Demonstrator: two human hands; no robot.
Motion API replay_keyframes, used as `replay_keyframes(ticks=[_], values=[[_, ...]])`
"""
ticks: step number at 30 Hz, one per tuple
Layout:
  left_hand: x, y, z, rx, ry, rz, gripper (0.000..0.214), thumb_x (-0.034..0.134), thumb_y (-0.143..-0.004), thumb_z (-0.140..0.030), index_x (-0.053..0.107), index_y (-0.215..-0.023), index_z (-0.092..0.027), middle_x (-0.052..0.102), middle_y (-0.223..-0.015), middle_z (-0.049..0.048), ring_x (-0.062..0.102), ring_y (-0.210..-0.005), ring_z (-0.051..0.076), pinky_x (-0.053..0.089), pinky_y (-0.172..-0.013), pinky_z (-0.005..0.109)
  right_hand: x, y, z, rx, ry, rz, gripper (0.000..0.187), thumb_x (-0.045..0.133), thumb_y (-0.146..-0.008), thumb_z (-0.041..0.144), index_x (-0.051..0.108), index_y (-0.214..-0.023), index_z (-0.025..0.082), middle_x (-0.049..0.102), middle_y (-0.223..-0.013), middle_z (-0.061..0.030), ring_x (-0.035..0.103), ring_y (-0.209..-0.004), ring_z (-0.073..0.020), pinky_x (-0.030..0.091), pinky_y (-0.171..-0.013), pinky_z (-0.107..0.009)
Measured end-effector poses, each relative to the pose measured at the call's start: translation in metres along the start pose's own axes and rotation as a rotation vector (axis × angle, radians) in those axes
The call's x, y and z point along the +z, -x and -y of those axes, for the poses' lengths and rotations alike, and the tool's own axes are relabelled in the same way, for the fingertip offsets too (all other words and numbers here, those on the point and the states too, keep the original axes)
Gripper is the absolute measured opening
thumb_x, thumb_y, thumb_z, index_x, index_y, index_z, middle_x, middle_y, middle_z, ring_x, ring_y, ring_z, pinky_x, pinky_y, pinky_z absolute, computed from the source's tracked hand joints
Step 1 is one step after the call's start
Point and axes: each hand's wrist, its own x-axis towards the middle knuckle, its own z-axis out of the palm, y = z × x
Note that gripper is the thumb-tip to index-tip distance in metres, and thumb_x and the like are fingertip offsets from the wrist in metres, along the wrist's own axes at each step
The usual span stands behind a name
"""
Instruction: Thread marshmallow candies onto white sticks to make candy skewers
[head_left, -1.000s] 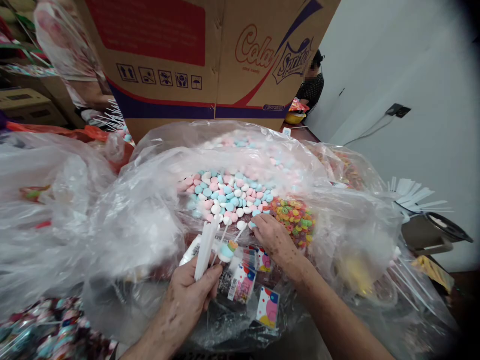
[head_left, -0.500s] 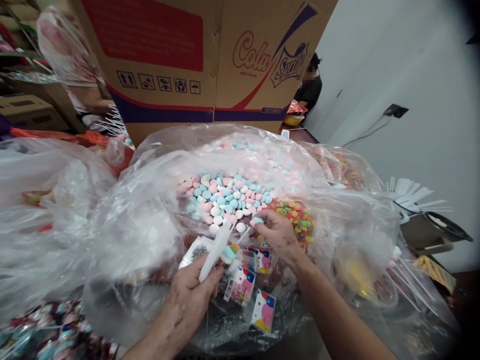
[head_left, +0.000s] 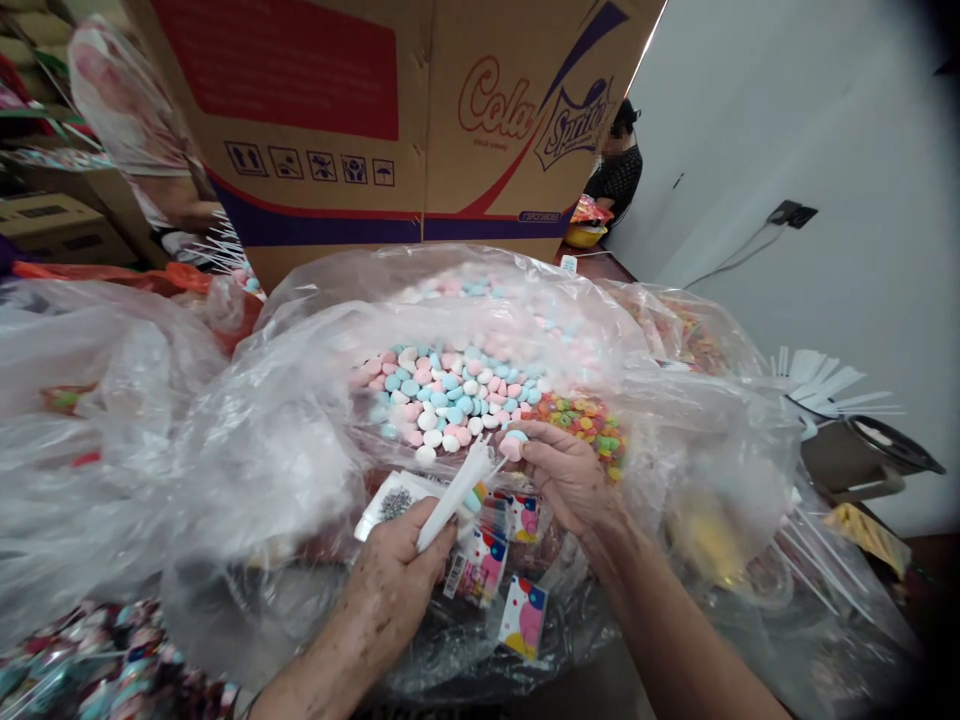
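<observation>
My left hand (head_left: 396,588) is closed round a bundle of white plastic sticks (head_left: 454,490) that points up and right; one stick carries stacked candies near its tip. My right hand (head_left: 564,473) pinches a pink and a blue candy (head_left: 513,443) right at the sticks' tips. Just beyond both hands lies a heap of pink, blue and white candies (head_left: 446,392) in an open clear plastic bag (head_left: 285,400). A smaller pile of multicoloured ring candies (head_left: 589,422) sits beside it, above my right hand. Printed paper tags (head_left: 525,617) lie under the hands.
A big cardboard box (head_left: 390,130) marked Cola and Sprite stands behind the bag. Crumpled clear bags (head_left: 90,420) fill the left side. More white sticks (head_left: 825,385) fan out at the right by a dark dish (head_left: 892,445). A person in dark clothing (head_left: 619,165) sits behind the box.
My right hand picked candies off the heap and drew back toward the stick tips. My left hand tilted the stick bundle from upright to leaning right.
</observation>
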Motion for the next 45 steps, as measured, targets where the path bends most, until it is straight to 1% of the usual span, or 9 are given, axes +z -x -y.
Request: replay_keyframes(ticks=[8,14,17,23,29,34,38,42,45], values=[[0.003,0.000,-0.002,0.004,-0.001,-0.025,0.028,0.049,-0.087,-0.040,0.057,-0.069,-0.021,0.048,-0.054,-0.0055,0.044,-0.053,0.016,0.030,-0.053,0.026,0.002,0.004,-0.011,-0.080,0.069,-0.044,0.027,0.084,-0.065,0.028,0.078,-0.089,0.020,0.073,-0.079,0.0000,0.061,-0.066,-0.0105,0.052,-0.065,-0.024],[0.011,0.001,0.004,0.014,0.064,-0.076,0.028,0.049,-0.087,-0.043,0.054,-0.069,-0.021,0.046,-0.052,-0.0062,0.041,-0.050,0.014,0.031,-0.050,0.025,-0.004,0.007,-0.024,-0.228,0.401,-0.096,0.034,0.077,-0.076,0.036,0.077,-0.108,0.024,0.076,-0.086,-0.0008,0.068,-0.077,-0.0170,0.056,-0.072,-0.029],[0.013,0.001,0.006,0.015,0.076,-0.072,0.028,0.050,-0.086,-0.042,0.056,-0.069,-0.021,0.044,-0.051,-0.0064,0.040,-0.050,0.014,0.029,-0.050,0.025,-0.006,0.008,-0.021,-0.294,0.519,-0.046,0.031,0.073,-0.079,0.037,0.077,-0.108,0.026,0.076,-0.098,-0.0014,0.070,-0.082,-0.0184,0.059,-0.073,-0.030],[0.014,0.000,0.012,0.020,0.186,-0.135,0.032,0.053,-0.085,-0.046,0.067,-0.081,-0.017,0.040,-0.055,-0.0064,0.034,-0.052,0.013,0.027,-0.049,0.024,-0.007,0.012,-0.019,-0.225,0.530,0.078,0.035,0.068,-0.084,0.039,0.074,-0.115,0.025,0.077,-0.100,-0.0019,0.074,-0.083,-0.0200,0.062,-0.079,-0.035],[0.017,-0.001,0.019,0.056,0.194,-0.141,0.031,0.055,-0.086,-0.044,0.070,-0.082,-0.017,0.042,-0.056,-0.0057,0.035,-0.053,0.013,0.029,-0.049,0.024,0.006,0.025,-0.029,-0.446,0.741,-0.014,0.030,0.062,-0.090,0.033,0.073,-0.117,0.026,0.074,-0.114,-0.0010,0.072,-0.100,-0.0205,0.058,-0.092,-0.034],[0.015,-0.003,0.018,0.054,0.197,-0.171,0.030,0.058,-0.083,-0.045,0.070,-0.085,-0.017,0.043,-0.054,-0.0059,0.037,-0.051,0.013,0.030,-0.048,0.023,0.020,0.035,-0.036,-0.625,0.848,0.105,0.035,0.051,-0.094,0.024,0.068,-0.125,0.025,0.073,-0.116,-0.0035,0.072,-0.102,-0.0190,0.058,-0.091,-0.031],[0.014,-0.004,0.009,0.036,0.232,-0.203,0.027,0.062,-0.080,-0.044,0.065,-0.072,-0.018,0.045,-0.051,-0.0058,0.039,-0.049,0.013,0.032,-0.046,0.023,0.019,0.036,-0.021,-0.561,0.885,0.230,0.039,0.049,-0.096,0.027,0.062,-0.132,0.021,0.069,-0.126,-0.0054,0.067,-0.113,-0.0190,0.054,-0.096,-0.031],[0.011,-0.002,-0.002,-0.022,0.268,-0.223,0.026,0.064,-0.078,-0.043,0.062,-0.067,-0.019,0.049,-0.049,-0.0055,0.040,-0.044,0.012,0.029,-0.042,0.022,-0.005,0.021,0.006,-0.499,0.999,-0.014,0.037,0.048,-0.097,0.031,0.060,-0.131,0.023,0.072,-0.118,-0.0054,0.068,-0.105,-0.0196,0.054,-0.091,-0.032],[0.008,0.001,-0.006,-0.083,0.292,-0.249,0.030,0.065,-0.077,-0.044,0.058,-0.062,-0.019,0.050,-0.048,-0.0055,0.039,-0.041,0.010,0.027,-0.039,0.021,-0.029,0.006,0.016,-0.520,1.363,-0.122,0.025,0.046,-0.095,0.023,0.070,-0.102,0.020,0.072,-0.105,-0.0085,0.064,-0.102,-0.0229,0.047,-0.095,-0.037]])
